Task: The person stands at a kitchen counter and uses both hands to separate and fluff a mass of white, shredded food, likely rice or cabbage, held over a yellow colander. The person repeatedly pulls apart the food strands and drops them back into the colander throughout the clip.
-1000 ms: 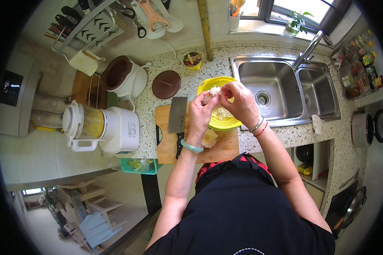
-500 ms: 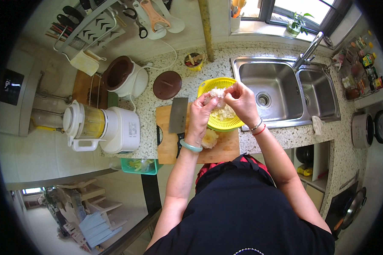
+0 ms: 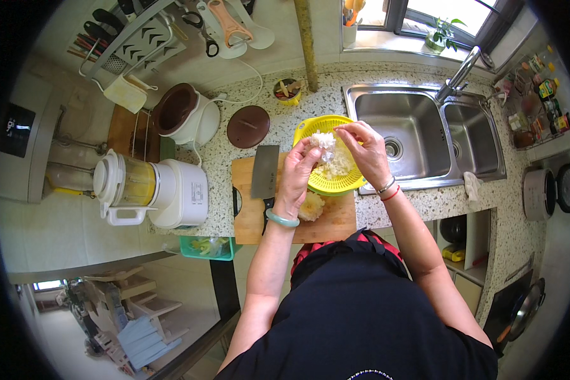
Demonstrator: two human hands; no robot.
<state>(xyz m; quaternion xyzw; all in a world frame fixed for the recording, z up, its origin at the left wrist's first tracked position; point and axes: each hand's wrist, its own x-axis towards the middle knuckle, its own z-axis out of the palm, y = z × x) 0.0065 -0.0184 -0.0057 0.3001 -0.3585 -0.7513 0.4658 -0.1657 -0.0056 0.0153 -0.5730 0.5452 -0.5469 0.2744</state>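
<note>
My left hand (image 3: 294, 174) holds a ruffled, whitish clump of white fungus (image 3: 323, 140) over a yellow strainer basket (image 3: 345, 187). Just to the right of the clump is my right hand (image 3: 370, 155), its thumb and fingertips drawn together in a pinch; whatever is between them is too small to make out. Torn pale pieces of white fungus (image 3: 342, 161) lie in the basket. Below it, a yellowish ruffled clump (image 3: 311, 207) rests on the wooden cutting board (image 3: 337, 221). A cleaver (image 3: 265, 172) lies on the board's left side, beside my left wrist.
A double steel sink (image 3: 402, 120) with a faucet (image 3: 460, 75) is at the right. Leftward stand a blender (image 3: 152, 190), a white cooker with a brown pot (image 3: 193, 117) and a brown lid (image 3: 248, 126). A small yellow container (image 3: 288, 92) sits behind the basket.
My right hand has drawn slightly away to the right from the fungus clump, opening a gap. My left hand still holds the clump, almost in place.
</note>
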